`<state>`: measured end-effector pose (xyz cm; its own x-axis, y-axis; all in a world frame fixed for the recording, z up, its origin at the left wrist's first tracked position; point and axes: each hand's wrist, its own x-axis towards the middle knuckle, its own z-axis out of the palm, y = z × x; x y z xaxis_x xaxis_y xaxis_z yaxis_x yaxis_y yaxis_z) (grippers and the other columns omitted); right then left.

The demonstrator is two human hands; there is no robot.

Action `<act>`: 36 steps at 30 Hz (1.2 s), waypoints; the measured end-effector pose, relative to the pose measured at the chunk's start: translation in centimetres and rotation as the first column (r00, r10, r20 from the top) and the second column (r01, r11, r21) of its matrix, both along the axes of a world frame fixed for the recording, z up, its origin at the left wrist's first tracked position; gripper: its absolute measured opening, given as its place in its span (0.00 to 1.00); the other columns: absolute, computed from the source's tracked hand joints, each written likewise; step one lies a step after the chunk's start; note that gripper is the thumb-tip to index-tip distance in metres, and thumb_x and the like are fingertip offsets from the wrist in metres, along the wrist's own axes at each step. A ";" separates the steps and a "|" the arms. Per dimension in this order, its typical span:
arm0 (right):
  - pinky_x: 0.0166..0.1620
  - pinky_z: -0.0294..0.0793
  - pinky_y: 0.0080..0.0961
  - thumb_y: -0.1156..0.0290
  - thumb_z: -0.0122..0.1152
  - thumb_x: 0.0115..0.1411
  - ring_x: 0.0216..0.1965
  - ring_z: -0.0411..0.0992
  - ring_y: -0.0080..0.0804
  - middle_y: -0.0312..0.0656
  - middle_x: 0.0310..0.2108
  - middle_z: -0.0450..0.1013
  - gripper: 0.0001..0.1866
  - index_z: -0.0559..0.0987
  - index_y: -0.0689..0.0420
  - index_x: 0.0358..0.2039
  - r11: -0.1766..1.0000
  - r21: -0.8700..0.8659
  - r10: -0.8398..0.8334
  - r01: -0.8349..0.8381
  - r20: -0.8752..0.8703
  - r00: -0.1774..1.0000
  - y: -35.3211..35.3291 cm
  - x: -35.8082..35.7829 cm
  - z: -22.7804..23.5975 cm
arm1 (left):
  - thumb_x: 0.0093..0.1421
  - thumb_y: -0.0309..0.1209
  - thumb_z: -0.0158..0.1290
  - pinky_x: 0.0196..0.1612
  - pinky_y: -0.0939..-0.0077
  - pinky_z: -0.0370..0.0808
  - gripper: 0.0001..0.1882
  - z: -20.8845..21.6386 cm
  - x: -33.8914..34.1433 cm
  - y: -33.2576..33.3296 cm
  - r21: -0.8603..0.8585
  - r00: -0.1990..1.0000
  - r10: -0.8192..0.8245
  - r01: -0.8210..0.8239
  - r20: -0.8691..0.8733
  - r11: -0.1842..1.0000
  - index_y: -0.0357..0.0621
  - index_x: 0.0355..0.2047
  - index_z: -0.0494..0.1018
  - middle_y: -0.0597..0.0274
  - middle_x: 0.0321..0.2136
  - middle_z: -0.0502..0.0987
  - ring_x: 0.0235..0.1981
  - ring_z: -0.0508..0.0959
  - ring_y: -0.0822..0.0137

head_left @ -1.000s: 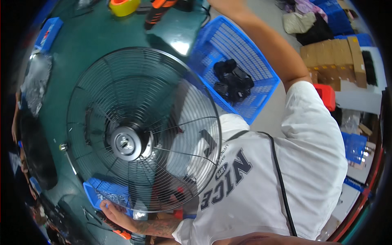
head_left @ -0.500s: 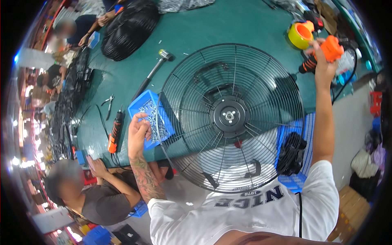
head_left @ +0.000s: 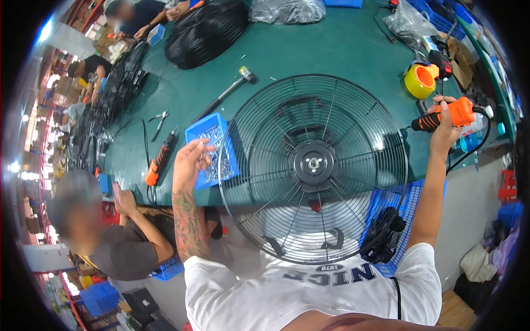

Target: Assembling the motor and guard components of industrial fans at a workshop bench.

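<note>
A round black wire fan guard (head_left: 313, 164) with a hub plate in its middle lies across the table's near edge, partly overhanging toward my shirt. My left hand (head_left: 190, 163) is raised over the near-left side of a blue bin (head_left: 234, 160) of loose screws (head_left: 212, 140). Its thumb and fingers are drawn together; whatever may be between them is too small to tell. Out to the right, my right hand (head_left: 443, 128) grips an orange and black electric screwdriver (head_left: 458, 112), its bit pointing left toward the guard's rim.
Left of the bin lie a hammer (head_left: 223, 96), pliers (head_left: 159, 124) and another electric screwdriver (head_left: 161, 158). A yellow tape roll (head_left: 419, 81) is at the right. More black guards (head_left: 207, 33) stand far left. A co-worker (head_left: 124, 237) sits near left; a blue crate (head_left: 425, 204) stands below the table edge.
The view has shifted, so the table's things sit lower and further right. The right hand has turned the screwdriver more level. My left hand's fingers have drawn together at the bin.
</note>
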<state>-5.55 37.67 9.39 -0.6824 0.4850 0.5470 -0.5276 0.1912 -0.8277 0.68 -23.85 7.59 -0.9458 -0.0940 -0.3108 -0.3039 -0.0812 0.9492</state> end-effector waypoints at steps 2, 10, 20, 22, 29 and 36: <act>0.40 0.75 0.25 0.71 0.61 0.64 0.31 0.76 0.27 0.41 0.35 0.78 0.10 0.75 0.62 0.41 0.998 0.056 0.001 -0.002 0.033 0.999 0.1 0.5 -0.2 | 0.69 0.28 0.50 0.29 0.83 0.73 0.15 0.5 -0.5 -0.1 -0.010 1.000 -0.010 0.009 -0.019 1.000 0.32 0.51 0.73 0.51 0.40 0.81 0.29 0.78 0.72; 0.37 0.77 0.28 0.63 0.59 0.68 0.28 0.73 0.31 0.41 0.28 0.72 0.16 0.74 0.65 0.45 0.969 -0.238 0.075 -0.071 0.009 0.997 2.5 -0.6 -1.8 | 0.70 0.28 0.46 0.42 0.75 0.81 0.16 1.9 0.2 0.4 0.186 0.997 -0.042 0.054 -0.070 0.981 0.29 0.54 0.70 0.47 0.45 0.80 0.39 0.82 0.65; 0.39 0.72 0.35 0.52 0.61 0.62 0.29 0.68 0.33 0.42 0.26 0.67 0.24 0.73 0.61 0.44 0.884 -0.410 0.103 -0.224 -0.296 0.950 -0.5 4.6 8.6 | 0.70 0.32 0.51 0.26 0.86 0.66 0.13 7.9 3.2 9.4 0.102 0.949 -0.297 0.307 -0.107 0.946 0.35 0.46 0.76 0.67 0.25 0.76 0.22 0.69 0.81; 0.41 0.66 0.31 0.47 0.63 0.55 0.28 0.64 0.31 0.39 0.25 0.64 0.29 0.73 0.61 0.43 0.806 -0.373 0.330 -0.459 -0.361 0.872 -4.0 7.3 11.5 | 0.69 0.33 0.53 0.22 0.83 0.61 0.10 9.1 3.8 13.1 -0.088 0.898 -0.437 0.431 -0.058 0.898 0.37 0.38 0.76 0.76 0.20 0.68 0.20 0.64 0.82; 0.29 0.69 0.22 0.48 0.68 0.51 0.20 0.68 0.23 0.34 0.24 0.71 0.27 0.73 0.54 0.43 0.383 -0.101 0.849 -0.918 -0.354 0.393 -12.1 11.7 14.2 | 0.58 0.26 0.64 0.23 0.74 0.68 0.08 8.7 5.2 21.2 -0.685 0.516 -0.775 0.415 -0.366 0.600 0.39 0.35 0.77 0.58 0.22 0.74 0.17 0.70 0.66; 0.27 0.73 0.22 0.47 0.67 0.53 0.19 0.71 0.24 0.33 0.24 0.73 0.27 0.72 0.52 0.45 0.330 0.032 0.920 -0.943 -0.233 0.314 -12.6 12.1 13.6 | 0.53 0.24 0.66 0.24 0.69 0.71 0.11 8.0 6.0 22.1 -0.718 0.370 -0.802 0.368 -0.470 0.591 0.41 0.35 0.77 0.57 0.25 0.77 0.21 0.76 0.59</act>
